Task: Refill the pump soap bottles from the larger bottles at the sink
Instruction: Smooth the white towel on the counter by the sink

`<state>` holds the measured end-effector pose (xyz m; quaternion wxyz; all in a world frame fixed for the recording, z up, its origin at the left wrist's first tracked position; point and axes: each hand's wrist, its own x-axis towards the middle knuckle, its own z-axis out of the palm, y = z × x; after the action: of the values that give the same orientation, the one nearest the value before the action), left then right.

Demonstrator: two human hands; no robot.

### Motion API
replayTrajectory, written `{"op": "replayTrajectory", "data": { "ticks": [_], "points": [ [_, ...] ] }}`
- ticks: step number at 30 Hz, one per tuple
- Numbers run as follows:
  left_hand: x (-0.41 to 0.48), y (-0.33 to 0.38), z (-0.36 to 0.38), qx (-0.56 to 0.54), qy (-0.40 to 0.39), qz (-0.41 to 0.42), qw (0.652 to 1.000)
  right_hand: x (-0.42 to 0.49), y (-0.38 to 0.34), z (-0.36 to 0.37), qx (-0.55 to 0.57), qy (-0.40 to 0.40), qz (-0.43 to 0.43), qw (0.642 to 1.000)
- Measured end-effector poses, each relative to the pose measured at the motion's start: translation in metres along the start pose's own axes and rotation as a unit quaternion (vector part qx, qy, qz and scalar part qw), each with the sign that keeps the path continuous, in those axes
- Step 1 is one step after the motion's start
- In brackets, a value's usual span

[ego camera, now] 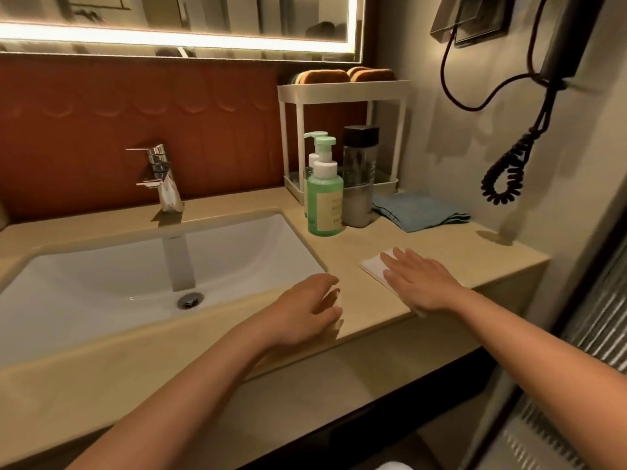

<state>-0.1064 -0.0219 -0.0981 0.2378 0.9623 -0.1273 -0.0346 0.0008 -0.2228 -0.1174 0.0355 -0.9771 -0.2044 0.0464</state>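
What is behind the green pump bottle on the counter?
A second pump bottle: only its pale green pump head and white neck show. The green pump bottle covers its body, so its fill level cannot be seen.

Logged left hand at 6 o'clock of frame centre, right hand at 4 o'clock of centre. Found both uncovered, wrists likewise. Traced left forearm to the frame edge at 7 o'clock and right forearm to the edge at 4 o'clock: bare along the whole visible length, slim, smooth-surfaced. Noted short nails on left hand, with slight sheen. Finer marks too blurred to record.
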Motion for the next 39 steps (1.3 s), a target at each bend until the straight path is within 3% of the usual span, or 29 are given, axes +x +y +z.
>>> {"op": "replayTrajectory", "data": {
  "ticks": [8,12,15,19,23,29,32,35,39],
  "points": [
    [0.004,0.015,0.017,0.102,-0.006,0.008,0.995,0.034,-0.018,-0.001,0.0,0.015,0.01,1.0],
    [-0.001,-0.006,0.013,0.103,0.015,-0.045,0.993,0.038,-0.062,0.003,-0.001,0.014,-0.067,0.998],
    [-0.009,-0.026,0.004,0.084,0.076,-0.079,0.99,0.026,-0.097,0.007,0.003,0.001,-0.138,0.99],
    [-0.014,-0.038,-0.012,0.021,0.15,-0.065,0.986,-0.007,-0.119,0.012,0.007,0.009,-0.235,0.972],
    [-0.007,-0.028,-0.019,-0.002,0.075,0.012,0.997,-0.037,-0.099,0.009,0.005,0.006,-0.273,0.962],
    [0.021,-0.009,0.01,0.161,-0.094,0.028,0.982,-0.05,-0.042,0.008,-0.031,-0.048,-0.121,0.991],
    [0.036,0.006,0.013,0.22,-0.083,0.035,0.971,-0.039,-0.027,-0.002,-0.015,-0.077,-0.105,0.991],
    [0.065,0.018,0.013,0.201,-0.094,0.057,0.973,-0.016,-0.017,-0.008,0.006,-0.079,-0.122,0.989],
    [0.09,0.016,0.013,0.196,-0.103,0.02,0.975,0.011,-0.009,-0.012,-0.038,-0.023,-0.105,0.993]
  ]
}}
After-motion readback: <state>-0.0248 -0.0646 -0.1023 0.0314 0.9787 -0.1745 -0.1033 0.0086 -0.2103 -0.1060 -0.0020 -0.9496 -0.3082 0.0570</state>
